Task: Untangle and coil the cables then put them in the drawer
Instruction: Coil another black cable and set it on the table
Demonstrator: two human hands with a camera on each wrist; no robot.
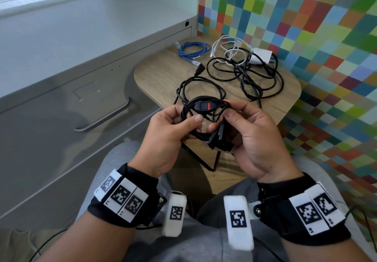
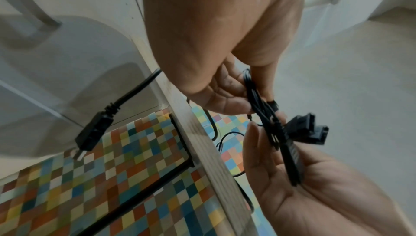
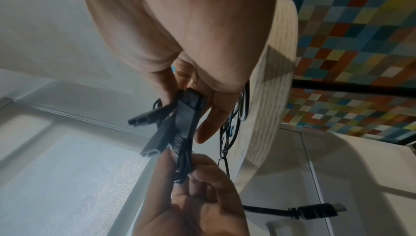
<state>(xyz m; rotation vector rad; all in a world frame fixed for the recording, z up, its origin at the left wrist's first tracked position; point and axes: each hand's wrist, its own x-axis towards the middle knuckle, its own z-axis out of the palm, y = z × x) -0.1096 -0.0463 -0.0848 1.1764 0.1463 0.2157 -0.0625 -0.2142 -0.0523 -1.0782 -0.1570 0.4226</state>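
Black cord (image 1: 201, 106) with an inline switch (image 1: 204, 106) is bunched between both hands just in front of the small wooden table (image 1: 163, 73), over the person's lap. The left hand (image 1: 167, 135) has thumb and curled fingers closed around the loops; the right hand (image 1: 251, 139) has its fingers curled round the cord's flat black plugs (image 1: 221, 139). A loop of the same cord trails back onto the table's near edge, and a plug end (image 2: 94, 129) hangs off the table's left rim. Further back on the table lies a loose tangle of black cables (image 1: 255, 73), mixed with a white cable (image 1: 226, 49) and a white charger (image 1: 261, 55); a coiled blue cable (image 1: 193, 50) sits apart at the far left corner. Bare wood shows along the table's left side. Left of the table stands a grey cabinet with a closed drawer (image 1: 61, 118) and its handle (image 1: 106, 116). Behind and right of the table is a chequered, many-coloured wall (image 1: 306, 16). Where each black cable ends within the tangle is hard to make out.
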